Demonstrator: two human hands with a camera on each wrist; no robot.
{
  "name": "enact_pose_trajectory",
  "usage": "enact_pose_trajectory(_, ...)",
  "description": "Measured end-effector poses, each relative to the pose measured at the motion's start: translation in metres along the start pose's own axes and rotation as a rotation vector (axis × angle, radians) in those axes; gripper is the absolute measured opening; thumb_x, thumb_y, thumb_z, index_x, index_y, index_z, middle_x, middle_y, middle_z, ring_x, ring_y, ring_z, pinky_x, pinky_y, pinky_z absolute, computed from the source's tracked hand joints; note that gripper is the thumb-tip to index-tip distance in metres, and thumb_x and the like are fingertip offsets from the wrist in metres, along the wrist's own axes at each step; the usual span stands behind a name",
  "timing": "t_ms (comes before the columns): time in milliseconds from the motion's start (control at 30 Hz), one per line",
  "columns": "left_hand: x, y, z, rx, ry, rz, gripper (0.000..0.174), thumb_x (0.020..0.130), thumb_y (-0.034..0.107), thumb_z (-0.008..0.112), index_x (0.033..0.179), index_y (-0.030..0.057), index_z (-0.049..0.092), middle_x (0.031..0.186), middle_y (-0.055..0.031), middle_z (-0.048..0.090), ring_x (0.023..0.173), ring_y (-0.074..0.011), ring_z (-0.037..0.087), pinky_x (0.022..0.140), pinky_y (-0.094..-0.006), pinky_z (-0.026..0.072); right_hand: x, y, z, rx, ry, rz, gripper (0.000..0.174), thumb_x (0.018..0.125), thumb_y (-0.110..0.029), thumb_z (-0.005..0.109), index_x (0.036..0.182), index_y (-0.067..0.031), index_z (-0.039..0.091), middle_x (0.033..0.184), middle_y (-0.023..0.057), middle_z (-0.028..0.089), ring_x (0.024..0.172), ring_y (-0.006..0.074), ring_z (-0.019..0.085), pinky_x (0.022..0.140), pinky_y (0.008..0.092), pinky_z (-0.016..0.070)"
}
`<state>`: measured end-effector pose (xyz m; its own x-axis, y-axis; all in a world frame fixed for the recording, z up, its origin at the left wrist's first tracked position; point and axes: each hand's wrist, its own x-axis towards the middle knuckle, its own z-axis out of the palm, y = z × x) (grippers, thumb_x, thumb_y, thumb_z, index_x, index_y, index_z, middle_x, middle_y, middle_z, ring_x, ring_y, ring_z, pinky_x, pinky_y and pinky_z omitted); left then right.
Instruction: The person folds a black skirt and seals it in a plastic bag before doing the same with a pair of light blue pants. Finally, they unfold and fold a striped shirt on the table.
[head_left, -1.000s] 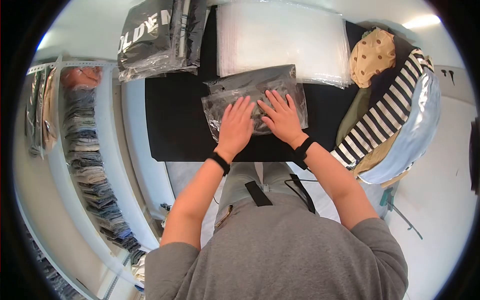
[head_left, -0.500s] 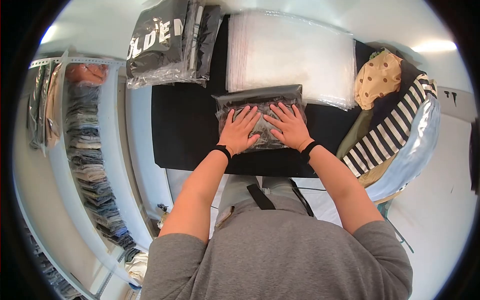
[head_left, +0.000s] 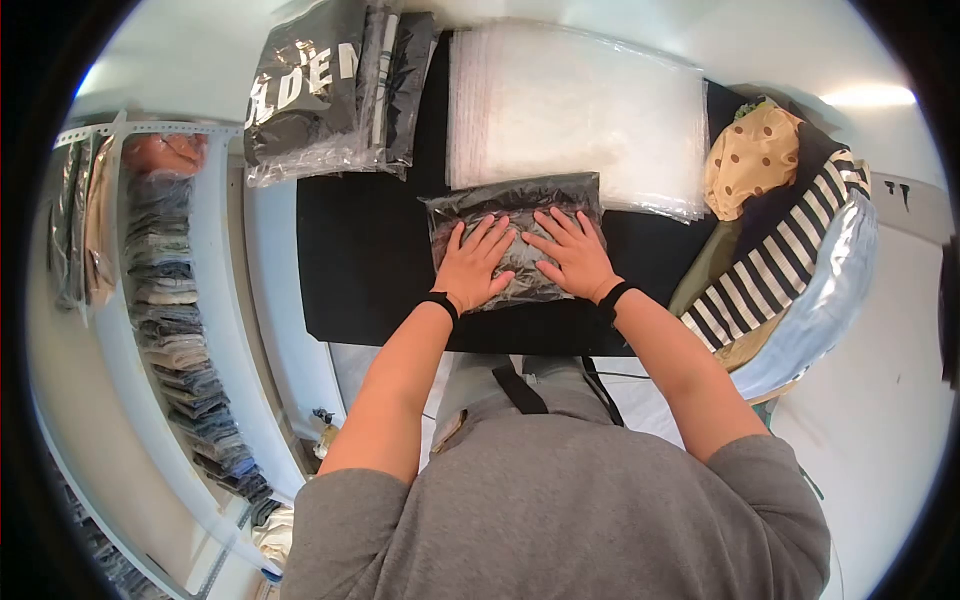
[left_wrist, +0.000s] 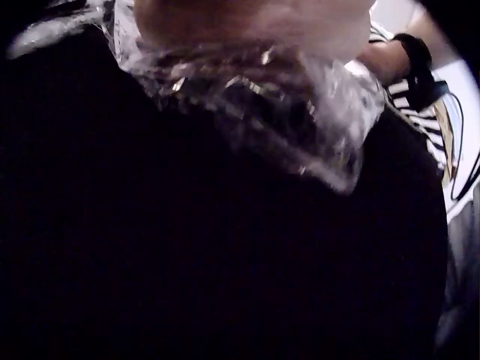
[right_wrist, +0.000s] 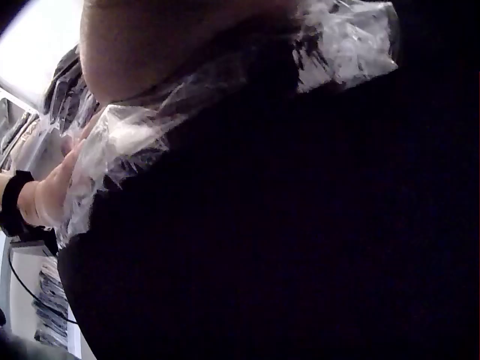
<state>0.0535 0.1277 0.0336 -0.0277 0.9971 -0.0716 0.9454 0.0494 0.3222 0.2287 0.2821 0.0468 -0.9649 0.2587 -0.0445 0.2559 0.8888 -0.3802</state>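
A dark item in a clear plastic bag (head_left: 515, 191) lies on the black tabletop (head_left: 365, 265). Both hands rest flat on it with fingers spread, the left hand (head_left: 474, 265) on its left half and the right hand (head_left: 577, 258) on its right half. Crinkled clear plastic (left_wrist: 330, 120) shows beneath the left hand (left_wrist: 255, 22) in the left wrist view. In the right wrist view, loose plastic film (right_wrist: 124, 142) sticks out under the right hand (right_wrist: 165, 37). What the bag contains is hidden by the hands and glare.
Bagged dark garments (head_left: 310, 110) lie at the back left. A stack of clear plastic bags (head_left: 575, 115) is at the back. On the right are a dotted cloth (head_left: 755, 160), a striped garment (head_left: 775, 255) and a light blue one (head_left: 840, 290). Shelves of folded clothes (head_left: 170, 300) stand left.
Over the last second the bagged item has been straightened, and the hands have shifted on it, the right one outward. In the last half second the hands have barely moved.
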Motion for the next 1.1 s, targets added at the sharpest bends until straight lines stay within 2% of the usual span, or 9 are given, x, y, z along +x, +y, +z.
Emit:
enact_pose_trajectory(100, 0.0, 0.006, -0.011, -0.046, 0.032, -0.005, 0.064, 0.082, 0.036, 0.054, 0.137, 0.0117, 0.035, 0.146, -0.0064, 0.027, 0.135, -0.0241, 0.023, 0.108, -0.0507, 0.0145, 0.002, -0.005, -0.005, -0.068, 0.02, -0.014, 0.045, 0.085, -0.036, 0.054, 0.129, -0.0276, 0.047, 0.142, 0.0024, 0.036, 0.132, 0.0237, 0.03, 0.106, 0.0512, 0.0209)
enact_pose_trajectory(167, 0.004, 0.019, -0.026, 0.048, 0.0, -0.08, 0.061, 0.081, 0.032, 0.053, 0.136, 0.0091, 0.037, 0.146, -0.0076, 0.028, 0.134, -0.0244, 0.024, 0.108, -0.0496, 0.0162, 0.005, -0.008, -0.01, -0.121, 0.026, -0.016, 0.045, 0.086, -0.036, 0.053, 0.129, -0.0272, 0.048, 0.142, 0.0024, 0.035, 0.132, 0.0235, 0.03, 0.106, 0.0511, 0.0209)
enact_pose_trajectory(200, 0.005, 0.017, -0.016, 0.088, 0.117, -0.015, 0.061, 0.08, 0.029, 0.054, 0.135, 0.0068, 0.039, 0.145, -0.0085, 0.03, 0.134, -0.024, 0.025, 0.108, -0.0481, 0.0186, 0.007, -0.009, -0.012, -0.144, 0.03, -0.023, 0.044, 0.086, -0.036, 0.053, 0.129, -0.027, 0.048, 0.142, 0.0022, 0.035, 0.132, 0.0231, 0.03, 0.106, 0.0509, 0.0207)
enact_pose_trajectory(433, 0.021, 0.007, -0.014, 0.008, 0.062, 0.017, 0.065, 0.079, 0.032, 0.055, 0.136, 0.0078, 0.036, 0.145, -0.0086, 0.03, 0.134, -0.0221, 0.026, 0.107, -0.0481, 0.0199, 0.017, 0.01, -0.016, -0.149, 0.027, -0.085, 0.043, 0.087, -0.039, 0.051, 0.128, -0.0268, 0.048, 0.143, 0.002, 0.034, 0.133, 0.0221, 0.028, 0.107, 0.0505, 0.0192)
enact_pose_trajectory(733, 0.029, -0.002, -0.009, -0.048, 0.01, 0.005, 0.068, 0.075, 0.035, 0.057, 0.135, 0.0083, 0.037, 0.144, -0.0086, 0.031, 0.133, -0.0244, 0.027, 0.105, -0.051, 0.0204, 0.026, 0.022, -0.01, 0.0, -0.032, -0.055, 0.045, 0.084, -0.039, 0.054, 0.126, -0.0254, 0.051, 0.143, 0.0027, 0.035, 0.132, 0.0264, 0.029, 0.105, 0.0532, 0.0207)
enact_pose_trajectory(1100, 0.03, -0.003, -0.004, -0.036, 0.016, 0.023, 0.069, 0.075, 0.036, 0.058, 0.135, 0.0084, 0.038, 0.145, -0.0086, 0.03, 0.133, -0.0245, 0.026, 0.105, -0.0509, 0.0202, 0.026, 0.023, -0.01, 0.0, -0.017, -0.057, 0.044, 0.084, -0.04, 0.053, 0.126, -0.0248, 0.051, 0.142, 0.0028, 0.035, 0.132, 0.0262, 0.029, 0.106, 0.0525, 0.0194)
